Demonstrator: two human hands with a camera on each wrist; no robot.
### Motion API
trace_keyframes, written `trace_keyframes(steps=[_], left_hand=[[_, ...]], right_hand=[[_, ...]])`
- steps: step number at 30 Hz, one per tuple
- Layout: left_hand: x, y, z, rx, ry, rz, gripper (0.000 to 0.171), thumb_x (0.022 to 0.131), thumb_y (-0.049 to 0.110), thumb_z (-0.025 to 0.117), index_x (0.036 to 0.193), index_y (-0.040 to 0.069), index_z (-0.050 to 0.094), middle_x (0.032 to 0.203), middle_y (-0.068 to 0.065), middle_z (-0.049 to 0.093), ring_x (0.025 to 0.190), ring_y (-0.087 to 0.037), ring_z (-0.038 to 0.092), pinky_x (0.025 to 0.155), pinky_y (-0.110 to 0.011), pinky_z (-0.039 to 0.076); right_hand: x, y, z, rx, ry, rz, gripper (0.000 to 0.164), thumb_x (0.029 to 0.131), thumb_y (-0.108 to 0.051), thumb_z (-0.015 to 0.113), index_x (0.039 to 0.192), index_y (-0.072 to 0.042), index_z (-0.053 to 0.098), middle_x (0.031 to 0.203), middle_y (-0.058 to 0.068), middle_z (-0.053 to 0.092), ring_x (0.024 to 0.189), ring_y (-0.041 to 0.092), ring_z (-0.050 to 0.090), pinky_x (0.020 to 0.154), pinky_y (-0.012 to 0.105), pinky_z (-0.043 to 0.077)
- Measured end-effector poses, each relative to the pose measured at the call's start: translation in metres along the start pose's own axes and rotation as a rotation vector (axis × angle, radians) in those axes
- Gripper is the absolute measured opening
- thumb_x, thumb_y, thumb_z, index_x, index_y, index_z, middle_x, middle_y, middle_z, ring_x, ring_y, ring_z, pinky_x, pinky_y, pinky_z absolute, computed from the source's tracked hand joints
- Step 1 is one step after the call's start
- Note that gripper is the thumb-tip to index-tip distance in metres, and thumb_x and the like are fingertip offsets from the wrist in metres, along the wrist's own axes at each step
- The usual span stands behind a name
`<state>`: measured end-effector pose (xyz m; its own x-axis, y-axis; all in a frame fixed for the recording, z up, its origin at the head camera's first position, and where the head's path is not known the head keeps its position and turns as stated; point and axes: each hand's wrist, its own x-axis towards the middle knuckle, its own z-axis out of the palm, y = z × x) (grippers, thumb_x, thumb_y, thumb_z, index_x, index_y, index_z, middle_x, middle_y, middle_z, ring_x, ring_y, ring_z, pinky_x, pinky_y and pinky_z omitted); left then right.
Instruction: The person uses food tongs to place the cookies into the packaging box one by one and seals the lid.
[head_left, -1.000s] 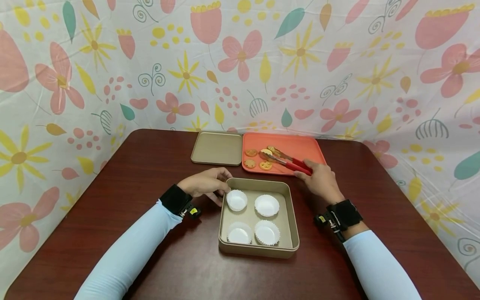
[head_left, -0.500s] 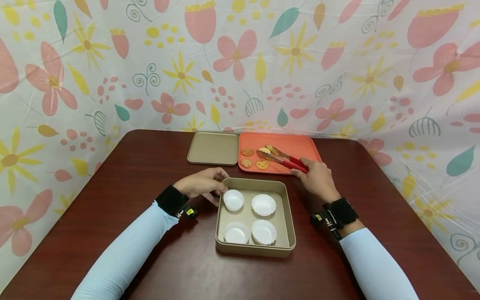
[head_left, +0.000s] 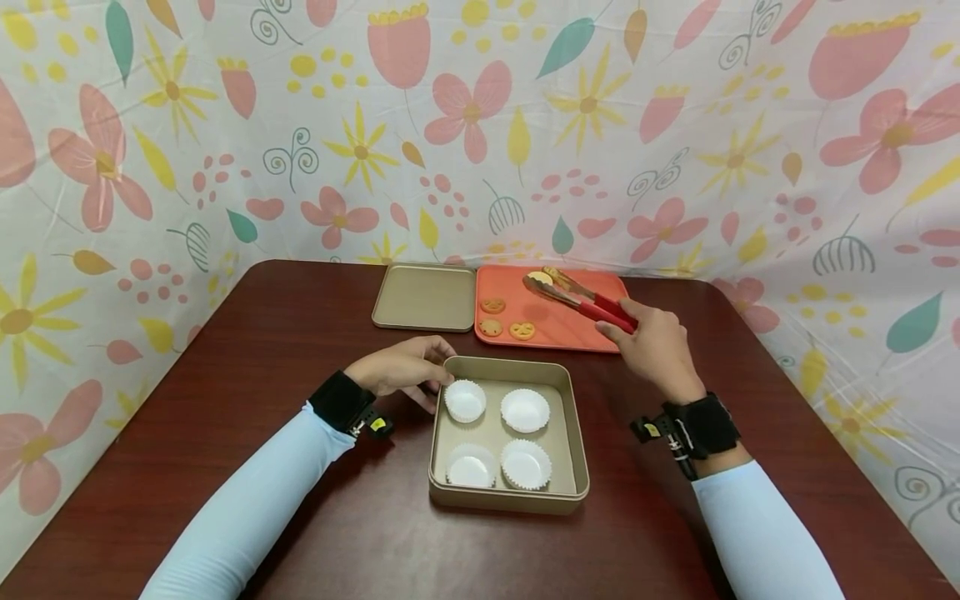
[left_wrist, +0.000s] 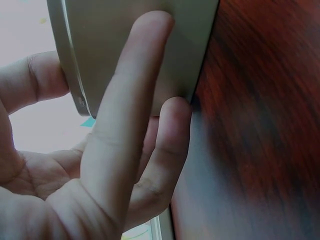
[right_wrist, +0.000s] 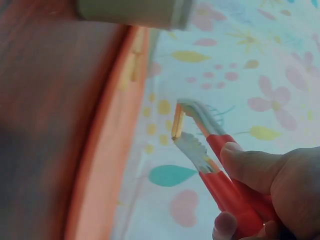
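My right hand [head_left: 654,346] grips red-handled metal tongs [head_left: 592,307]. Their tips pinch a pale round cookie [head_left: 539,278], which appears edge-on and raised above the tray in the right wrist view. The orange tray [head_left: 577,333] bears three cookies: a ring-like one [head_left: 492,306], a speckled round one [head_left: 491,327] and a pretzel-shaped one [head_left: 522,331]. My left hand [head_left: 401,367] holds the near-left back corner of a gold square tin [head_left: 510,500], with fingers along its outer wall and one at the rim. White paper cups [head_left: 525,410] stand inside the tin, several in two rows.
A flat gold lid [head_left: 425,297] lies left of the orange tray, edge to edge with it. Behind the dark wooden table [head_left: 300,333] hangs a flower-printed cloth [head_left: 465,125]. The tin stands in front of the tray.
The tongs have lifted the pale round cookie off its spot on the tray, and my right hand has moved up and slightly right. My left hand stays at the tin.
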<state>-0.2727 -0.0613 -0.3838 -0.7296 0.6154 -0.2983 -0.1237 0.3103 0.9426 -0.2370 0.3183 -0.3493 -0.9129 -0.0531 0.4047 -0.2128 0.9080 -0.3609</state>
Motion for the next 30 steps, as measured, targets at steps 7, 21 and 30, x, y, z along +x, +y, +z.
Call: trace_keyframes(steps=[7,21,30], left_hand=[[0.000,0.000,0.000,-0.005,0.002,-0.005,0.041,0.095,-0.002,0.064,0.132,-0.002,0.045,0.108,-0.016,0.053,0.080,-0.023,0.054,0.072,-0.048,0.066],[0.000,0.001,0.000,-0.008,0.004,0.000,0.042,0.095,-0.003,0.063,0.133,-0.003,0.044,0.109,-0.016,0.052,0.081,-0.023,0.053,0.073,-0.048,0.066],[-0.001,0.000,-0.001,-0.010,0.000,-0.002,0.042,0.095,-0.002,0.064,0.133,-0.002,0.044,0.110,-0.016,0.052,0.083,-0.024,0.053,0.073,-0.048,0.066]], right_hand=[[-0.006,-0.018,-0.027,0.010,0.011,-0.004,0.055,0.095,-0.033,0.076,0.137,-0.002,0.061,0.077,0.013,0.060,0.056,0.024,0.047,0.048,0.032,0.038],[-0.025,-0.053,-0.062,0.013,0.038,-0.077,0.062,0.092,-0.037,0.078,0.139,-0.001,0.061,0.073,0.010,0.061,0.050,0.018,0.044,0.049,0.030,0.036],[-0.038,-0.068,-0.077,0.001,0.008,-0.159,0.064,0.091,-0.037,0.079,0.139,0.000,0.061,0.061,0.000,0.053,0.049,0.015,0.042,0.047,0.027,0.036]])
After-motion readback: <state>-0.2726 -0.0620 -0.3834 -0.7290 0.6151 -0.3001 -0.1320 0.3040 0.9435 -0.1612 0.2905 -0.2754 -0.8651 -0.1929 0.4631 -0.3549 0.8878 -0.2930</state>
